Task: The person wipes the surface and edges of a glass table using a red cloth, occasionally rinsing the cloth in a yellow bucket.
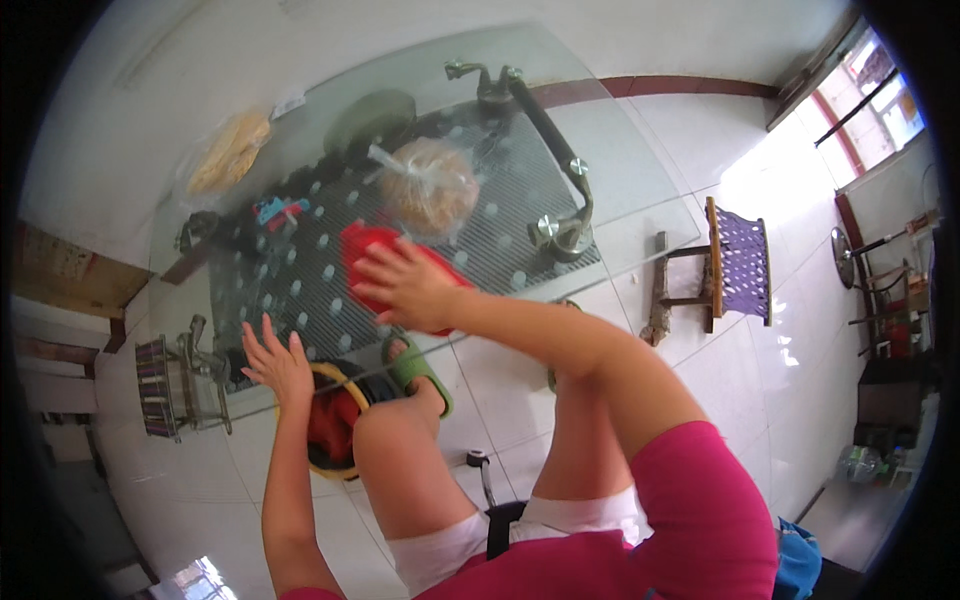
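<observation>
My right hand (411, 289) lies flat, palm down and fingers spread, over a bright red flat piece (365, 241), perhaps folded cloth, on the glass tabletop (637, 202). The hand hides much of that piece. Lower to the left, my left hand (276, 364) is raised with its fingers apart and nothing in it, near the table's front edge. Under this hand a yellow-rimmed bucket or basket (358, 472) holds red material (330, 427). Just beyond the red piece sits a knotted clear plastic bag (431, 187) with tan contents.
Small blue and red items (279, 213) lie on the glass, left of the bag. Farther left is another clear bag of yellowish contents (229, 154). A stool with a purple woven seat (742, 262) stands right of the table; a striped folding stool (157, 386) stands left.
</observation>
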`<state>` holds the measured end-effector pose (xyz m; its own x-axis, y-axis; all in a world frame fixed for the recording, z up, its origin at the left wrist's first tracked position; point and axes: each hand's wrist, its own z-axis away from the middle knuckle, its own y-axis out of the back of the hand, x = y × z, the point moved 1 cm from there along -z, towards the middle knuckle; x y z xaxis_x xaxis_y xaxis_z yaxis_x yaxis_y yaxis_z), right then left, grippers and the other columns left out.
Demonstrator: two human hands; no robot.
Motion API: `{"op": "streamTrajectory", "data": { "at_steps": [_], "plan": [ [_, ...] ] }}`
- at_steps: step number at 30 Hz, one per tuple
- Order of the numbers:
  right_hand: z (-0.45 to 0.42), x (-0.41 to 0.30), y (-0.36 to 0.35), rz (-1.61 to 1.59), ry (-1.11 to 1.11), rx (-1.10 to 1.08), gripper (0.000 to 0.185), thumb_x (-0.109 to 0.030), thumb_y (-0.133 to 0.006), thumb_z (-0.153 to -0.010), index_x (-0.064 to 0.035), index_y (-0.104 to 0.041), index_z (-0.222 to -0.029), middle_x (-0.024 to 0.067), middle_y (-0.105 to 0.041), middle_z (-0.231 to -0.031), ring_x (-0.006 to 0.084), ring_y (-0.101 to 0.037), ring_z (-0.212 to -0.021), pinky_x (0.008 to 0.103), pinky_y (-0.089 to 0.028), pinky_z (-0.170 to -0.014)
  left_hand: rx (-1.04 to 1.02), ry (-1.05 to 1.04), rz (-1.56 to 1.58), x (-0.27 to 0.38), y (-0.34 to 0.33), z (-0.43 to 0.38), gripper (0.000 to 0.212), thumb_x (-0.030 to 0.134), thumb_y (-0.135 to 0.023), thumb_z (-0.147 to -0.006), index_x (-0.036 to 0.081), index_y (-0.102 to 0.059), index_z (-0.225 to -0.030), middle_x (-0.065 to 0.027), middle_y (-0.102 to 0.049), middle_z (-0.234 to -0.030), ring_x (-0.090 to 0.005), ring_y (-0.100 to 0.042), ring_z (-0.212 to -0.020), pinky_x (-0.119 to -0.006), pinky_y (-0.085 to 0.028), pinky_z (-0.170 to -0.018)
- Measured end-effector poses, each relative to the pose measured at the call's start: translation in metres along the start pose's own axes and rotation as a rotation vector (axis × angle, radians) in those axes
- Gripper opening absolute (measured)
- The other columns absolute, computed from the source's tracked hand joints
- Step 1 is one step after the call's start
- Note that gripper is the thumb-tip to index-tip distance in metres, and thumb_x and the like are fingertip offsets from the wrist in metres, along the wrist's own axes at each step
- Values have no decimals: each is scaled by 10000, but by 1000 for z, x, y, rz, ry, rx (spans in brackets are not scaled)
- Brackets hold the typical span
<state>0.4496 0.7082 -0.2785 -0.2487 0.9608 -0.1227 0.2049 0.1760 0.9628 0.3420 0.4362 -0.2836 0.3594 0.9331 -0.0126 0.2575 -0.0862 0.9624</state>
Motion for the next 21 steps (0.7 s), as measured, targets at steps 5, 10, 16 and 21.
{"op": "streamTrajectory", "data": {
  "at_steps": [5,10,16,21],
  "plan": [
    [-43,91,20,-7,-236,-37,504,-490,-436,-933,-222,-471,-1358,55,-348,-1487,287,-263,-1391,509,-181,-1124,30,-43,58,29,-2,8,514,425,-335,-1010,159,-306,-1449,-114,-177,-1532,-345,-184,-1391,-602,-107,-1100],
    [68,312,51,283,-892,126,568,-467,-362,-962,-156,-364,-1437,96,-260,-1539,320,-187,-1431,493,-213,-1125,147,-121,208,39,19,6,485,390,-369,-1015,56,-411,-1364,-150,-287,-1471,-346,-323,-1266,-493,-248,-1037],
    [166,320,56,479,-1118,99,667,-502,-410,-934,-76,-350,-1444,173,-281,-1519,402,-161,-1420,528,-192,-1121,118,-65,333,49,21,2,457,315,-377,-1020,26,-382,-1374,-169,-284,-1469,-352,-308,-1304,-466,-248,-1054],
    [15,150,79,-194,-506,-260,732,-444,-661,-779,-131,-419,-1395,127,-325,-1492,351,-215,-1408,522,-163,-1145,88,-88,307,27,40,0,453,297,-384,-1014,-6,-388,-1350,-199,-290,-1445,-375,-320,-1287,-483,-274,-1039]
  ]
}}
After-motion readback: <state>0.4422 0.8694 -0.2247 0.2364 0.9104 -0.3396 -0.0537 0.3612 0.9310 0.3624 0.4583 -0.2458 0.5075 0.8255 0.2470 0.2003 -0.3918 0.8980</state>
